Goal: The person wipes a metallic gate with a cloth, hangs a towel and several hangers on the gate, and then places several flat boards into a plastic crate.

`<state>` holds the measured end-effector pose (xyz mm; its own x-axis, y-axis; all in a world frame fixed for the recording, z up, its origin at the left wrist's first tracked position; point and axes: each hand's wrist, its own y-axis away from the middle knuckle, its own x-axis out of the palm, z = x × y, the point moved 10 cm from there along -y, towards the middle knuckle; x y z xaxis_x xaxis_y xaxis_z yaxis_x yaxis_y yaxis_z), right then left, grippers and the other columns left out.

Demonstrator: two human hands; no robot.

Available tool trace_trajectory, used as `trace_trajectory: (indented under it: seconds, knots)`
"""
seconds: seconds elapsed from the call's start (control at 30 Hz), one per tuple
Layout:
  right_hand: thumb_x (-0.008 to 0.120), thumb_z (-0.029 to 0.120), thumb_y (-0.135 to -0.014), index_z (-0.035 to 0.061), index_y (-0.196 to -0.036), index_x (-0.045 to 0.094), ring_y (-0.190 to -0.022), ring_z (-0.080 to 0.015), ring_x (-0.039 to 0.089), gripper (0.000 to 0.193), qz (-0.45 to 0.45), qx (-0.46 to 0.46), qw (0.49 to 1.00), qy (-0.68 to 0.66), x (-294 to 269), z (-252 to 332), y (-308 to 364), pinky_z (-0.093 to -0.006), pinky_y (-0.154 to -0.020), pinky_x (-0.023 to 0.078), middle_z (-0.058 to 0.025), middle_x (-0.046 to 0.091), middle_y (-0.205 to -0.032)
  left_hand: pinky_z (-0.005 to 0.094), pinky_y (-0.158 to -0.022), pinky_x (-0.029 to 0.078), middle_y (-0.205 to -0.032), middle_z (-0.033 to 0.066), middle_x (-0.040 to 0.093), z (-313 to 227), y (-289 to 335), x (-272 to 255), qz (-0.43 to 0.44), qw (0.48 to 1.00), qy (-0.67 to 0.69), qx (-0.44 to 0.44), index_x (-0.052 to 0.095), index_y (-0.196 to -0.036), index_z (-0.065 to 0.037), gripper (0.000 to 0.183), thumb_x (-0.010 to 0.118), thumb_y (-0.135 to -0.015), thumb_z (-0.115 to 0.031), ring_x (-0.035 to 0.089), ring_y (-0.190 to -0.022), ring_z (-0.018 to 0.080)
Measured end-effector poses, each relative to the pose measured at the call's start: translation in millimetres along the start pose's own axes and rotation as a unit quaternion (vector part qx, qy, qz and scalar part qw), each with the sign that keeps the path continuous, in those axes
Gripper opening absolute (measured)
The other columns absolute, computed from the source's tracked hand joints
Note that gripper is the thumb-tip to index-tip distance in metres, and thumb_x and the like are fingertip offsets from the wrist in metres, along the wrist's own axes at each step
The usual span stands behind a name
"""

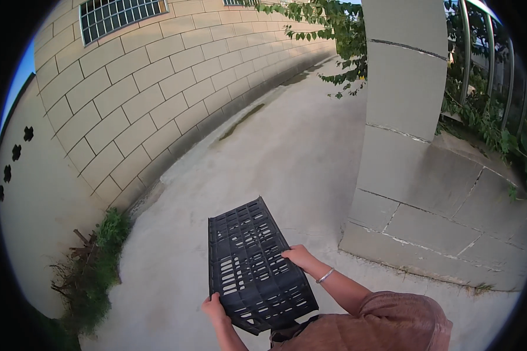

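A black slatted plastic crate (250, 257) is held out in front of me, tilted, with the pale ground showing through its openings. My left hand (214, 307) grips its near left edge, thumb over the rim. On the right side, my right hand (300, 257) is closed round the crate's edge, a silver bangle on that wrist. The fingers of both hands are mostly hidden by the crate. Whatever may be inside the crate cannot be made out.
A tan block wall (158, 88) with a barred window (123, 17) runs along the left. Grass and cut stems (96, 257) grow at its foot. To the right stand a grey block pillar (404, 88) and low wall (451, 205). A concrete path (287, 152) leads ahead.
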<state>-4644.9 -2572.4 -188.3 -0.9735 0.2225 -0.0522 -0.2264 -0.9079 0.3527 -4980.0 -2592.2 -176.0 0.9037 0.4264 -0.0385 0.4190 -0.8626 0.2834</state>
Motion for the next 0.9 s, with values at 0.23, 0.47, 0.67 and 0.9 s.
trace_trajectory:
  seconds: [0.23,0.47,0.67,0.9]
  knots:
    - [0.053,0.014,-0.068,-0.0104,-0.082,0.056,-0.065,-0.019,0.056,0.028,-0.046,-0.005,0.998,-0.052,33.1,54.3,-212.0,-0.0297,-0.058,0.044,-0.0136,0.059,-0.074,0.0275,-0.054,0.041,-0.068,0.0104,0.055,-61.6,-219.9,136.1,0.054,0.997,-0.034,0.04,0.054,-0.074,0.009,0.02,0.051,-0.068,-0.011,0.048,-0.057,0.0159]
    - [0.05,0.011,-0.072,-0.0104,-0.09,0.055,-0.071,-0.0174,0.056,0.028,-0.14,0.008,0.985,-0.105,-35.9,152.8,-362.5,-0.0277,-0.063,0.044,-0.0115,0.059,-0.081,0.0268,-0.054,0.04,-0.066,0.0096,0.055,-125.7,-373.6,353.2,0.198,0.979,-0.039,-0.005,0.054,-0.073,0.009,0.02,0.052,-0.07,-0.011,0.048,-0.057,0.0143]
    - [0.05,0.012,-0.072,-0.01,-0.089,0.056,-0.069,-0.017,0.056,0.028,-0.241,0.009,0.969,-0.062,-120.9,192.1,-517.3,-0.0271,-0.062,0.044,-0.0117,0.059,-0.08,0.0279,-0.052,0.04,-0.065,0.0093,0.054,-140.1,-482.6,556.2,0.286,0.957,-0.041,-0.014,0.052,-0.071,0.009,0.019,0.053,-0.069,-0.009,0.048,-0.056,0.0149]
    - [0.051,0.017,-0.072,-0.01,-0.087,0.056,-0.075,-0.0163,0.055,0.031,-0.243,0.017,0.968,-0.067,-169.4,260.9,-735.7,-0.0274,-0.067,0.042,-0.0116,0.059,-0.081,0.0279,-0.053,0.041,-0.065,0.0104,0.055,-186.0,-627.1,742.7,0.291,0.955,-0.035,-0.031,0.053,-0.071,0.011,0.019,0.051,-0.07,-0.008,0.049,-0.057,0.0156]
